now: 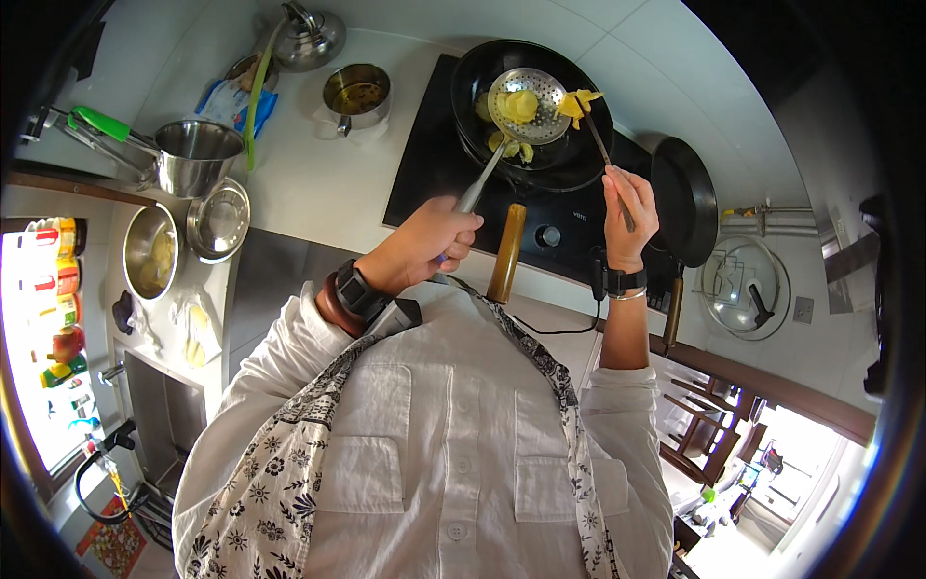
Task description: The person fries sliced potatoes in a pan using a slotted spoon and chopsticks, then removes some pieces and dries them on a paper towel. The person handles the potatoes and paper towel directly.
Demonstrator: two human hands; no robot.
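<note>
My left hand (441,239) grips the handle of a perforated metal skimmer (548,119), whose round bowl is over a black wok (564,174). Several yellow, thin pieces of food (518,106) rest in the skimmer. More yellow-green pieces (527,152) are in the wok just below the skimmer's rim. My right hand (631,206) holds chopsticks (595,134), their tips at a clump of yellow slices (577,107) beside the skimmer's right edge. The wok's wooden handle (508,253) points towards my body. Whether the clump touches the wok's wall, I cannot tell.
The wok stands on a black cooktop (427,159), with a black frying pan (684,203) to its right. Left are a metal pot of oily liquid (357,90), a saucepan (195,163), a kettle (307,43) and a steel bowl (150,253). A glass lid (745,286) is at the right.
</note>
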